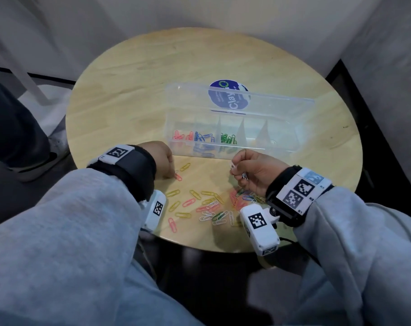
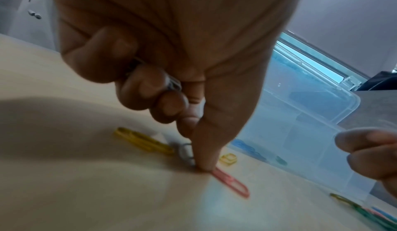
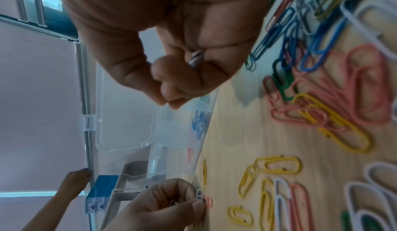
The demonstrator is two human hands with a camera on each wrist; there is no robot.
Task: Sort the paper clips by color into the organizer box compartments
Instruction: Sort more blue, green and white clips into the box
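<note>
Left hand [image 1: 161, 158] pinching white clip [image 2: 184, 151], half hidden; right hand [image 1: 254, 170] gripping white clips [image 1: 233, 166].

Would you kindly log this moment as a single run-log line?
left hand: pinching white clip on table | right hand: holding white clips | organizer box: pink, blue, green sorted

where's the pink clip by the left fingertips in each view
Head: pink clip left of centre, at the left hand.
Left wrist: low centre, under the fingertip.
Right wrist: bottom centre, mostly hidden by fingers.
Shared landmark: clear organizer box.
</note>
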